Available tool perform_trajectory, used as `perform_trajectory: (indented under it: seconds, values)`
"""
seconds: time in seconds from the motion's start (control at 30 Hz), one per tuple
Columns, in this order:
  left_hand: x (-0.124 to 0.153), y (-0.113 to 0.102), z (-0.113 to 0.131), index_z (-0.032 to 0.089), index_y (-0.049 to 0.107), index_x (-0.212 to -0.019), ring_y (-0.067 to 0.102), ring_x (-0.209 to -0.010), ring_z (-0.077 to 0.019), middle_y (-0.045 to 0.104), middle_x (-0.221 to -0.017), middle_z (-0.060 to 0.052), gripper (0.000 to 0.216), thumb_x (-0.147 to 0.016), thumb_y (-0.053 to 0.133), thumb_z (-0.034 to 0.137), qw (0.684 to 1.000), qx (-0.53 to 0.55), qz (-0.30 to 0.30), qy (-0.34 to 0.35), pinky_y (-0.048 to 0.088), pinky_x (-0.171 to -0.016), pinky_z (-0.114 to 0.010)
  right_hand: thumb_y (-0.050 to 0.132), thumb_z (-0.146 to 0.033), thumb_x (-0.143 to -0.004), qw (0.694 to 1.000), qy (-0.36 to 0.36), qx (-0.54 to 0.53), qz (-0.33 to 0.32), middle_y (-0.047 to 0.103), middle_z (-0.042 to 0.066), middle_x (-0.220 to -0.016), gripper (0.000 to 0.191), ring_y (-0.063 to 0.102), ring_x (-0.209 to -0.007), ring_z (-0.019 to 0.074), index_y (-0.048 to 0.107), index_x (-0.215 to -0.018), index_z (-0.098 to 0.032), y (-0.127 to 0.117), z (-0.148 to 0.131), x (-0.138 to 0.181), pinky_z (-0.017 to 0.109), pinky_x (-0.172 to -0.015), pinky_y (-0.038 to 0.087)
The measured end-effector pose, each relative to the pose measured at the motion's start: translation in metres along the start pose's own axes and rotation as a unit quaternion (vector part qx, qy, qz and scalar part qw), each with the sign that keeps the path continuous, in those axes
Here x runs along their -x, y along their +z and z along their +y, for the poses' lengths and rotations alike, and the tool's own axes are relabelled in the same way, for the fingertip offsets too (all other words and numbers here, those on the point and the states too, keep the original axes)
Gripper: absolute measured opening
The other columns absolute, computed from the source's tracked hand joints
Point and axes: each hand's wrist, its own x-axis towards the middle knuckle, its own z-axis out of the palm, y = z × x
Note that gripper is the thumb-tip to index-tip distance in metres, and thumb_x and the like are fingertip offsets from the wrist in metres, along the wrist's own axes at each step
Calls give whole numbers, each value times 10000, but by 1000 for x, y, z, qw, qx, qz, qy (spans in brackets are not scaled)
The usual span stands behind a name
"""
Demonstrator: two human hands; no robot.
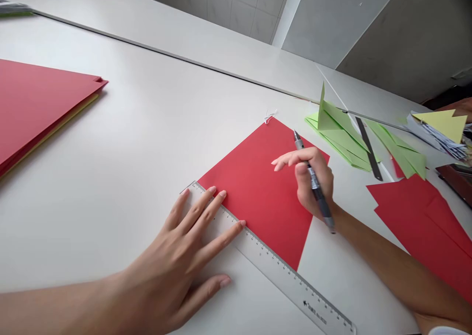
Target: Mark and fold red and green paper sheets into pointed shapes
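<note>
A red sheet of paper [258, 187] lies on the white table [147, 143]. Along its near-left edge lies a clear plastic ruler [280, 271]. My left hand [184, 256] rests flat on the ruler's far end, fingers spread, fingertips touching the red sheet's edge. My right hand [313, 178] hovers over the sheet's right side, holding a grey pen [315, 182] with its tip pointing up and away from the paper.
A stack of red and yellow sheets [37, 109] lies at the left. Green folded paper pieces [342, 128] and a dark ruler [368, 148] sit beyond the sheet. Red paper pieces [424, 217] lie right. Another person's hand [460, 106] and a yellow triangle [444, 121] are far right.
</note>
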Motion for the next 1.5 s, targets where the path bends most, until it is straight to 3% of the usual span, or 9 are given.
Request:
perform_trajectory:
  seconds: [0.17, 0.3, 0.37, 0.47, 0.57, 0.77, 1.03, 1.27, 1.5]
  values:
    - [-1, 0, 1, 240, 275, -1511, 212, -1436, -413, 205, -1587, -136, 651, -907, 503, 323, 1000, -6, -12, 2, 211, -1120, -662, 321, -619, -966, 983, 120, -133, -24, 634, 11, -794, 449, 690, -841, 213, 551, -1080, -250, -1, -5, -1, 420, -848, 560]
    - [-4, 0, 0, 245, 284, -1507, 216, -1439, -396, 212, -1588, -123, 640, -911, 491, 351, 1000, 4, -12, 4, 189, -1138, -643, 232, -639, -969, 945, 233, -220, -58, 674, 50, -892, 580, 689, -886, 212, 638, -1059, -234, -4, -9, -4, 381, -797, 582]
    - [-5, 0, -1, 255, 276, -1507, 217, -1440, -388, 208, -1592, -106, 634, -916, 478, 360, 1000, 9, -14, -1, 181, -1143, -633, 262, -595, -986, 922, 270, -268, -65, 676, 45, -845, 551, 690, -819, 196, 666, -1002, -220, -4, -13, -3, 354, -742, 584]
    - [-5, 1, 0, 295, 263, -1504, 229, -1438, -374, 188, -1602, -61, 610, -924, 448, 339, 999, 27, -22, -13, 165, -1147, -629, 461, -445, -979, 898, 307, -302, -93, 610, -20, -635, 323, 631, -578, 139, 666, -894, -210, -1, -18, 5, 290, -598, 552]
    - [-4, 2, 0, 289, 280, -1498, 253, -1429, -371, 209, -1597, -47, 601, -925, 453, 334, 998, 42, -27, -24, 140, -1157, -615, 570, -269, -930, 887, 318, -305, -137, 558, -62, -515, 111, 555, -460, 115, 646, -893, -197, 4, -22, 16, 261, -514, 499]
    - [-3, 3, 1, 225, 242, -1511, 227, -1444, -349, 189, -1599, -88, 649, -926, 459, 405, 998, 35, -43, -34, 97, -1178, -583, 604, -177, -872, 898, 303, -280, -154, 578, -50, -604, 44, 548, -495, 103, 644, -860, -188, 6, -25, 22, 244, -475, 455]
    - [-3, 3, 3, 271, 215, -1514, 195, -1458, -326, 155, -1609, -55, 625, -936, 428, 378, 996, 44, -56, -54, 75, -1180, -589, 611, -207, -865, 904, 332, -219, -154, 484, -63, -589, 117, 343, -435, 61, 576, -753, -207, 6, -32, 22, 221, -408, 287]
    - [-3, -2, 1, 107, 284, -1495, 231, -1430, -410, 227, -1558, -224, 687, -908, 485, 401, 999, -25, -42, 12, 170, -1140, -632, 574, -218, -905, 910, 307, -219, -174, 437, -64, -590, 145, 349, -465, 72, 569, -761, -204, 8, -31, 26, 232, -436, 290]
    - [-2, -7, 6, 103, 268, -1501, 224, -1430, -418, 268, -1540, -232, 705, -913, 475, 432, 997, -59, -53, 10, 255, -1102, -640, 553, -246, -938, 904, 310, -227, -187, 421, -66, -618, 151, 331, -485, 62, 568, -794, -203, 9, -31, 28, 218, -427, 262]
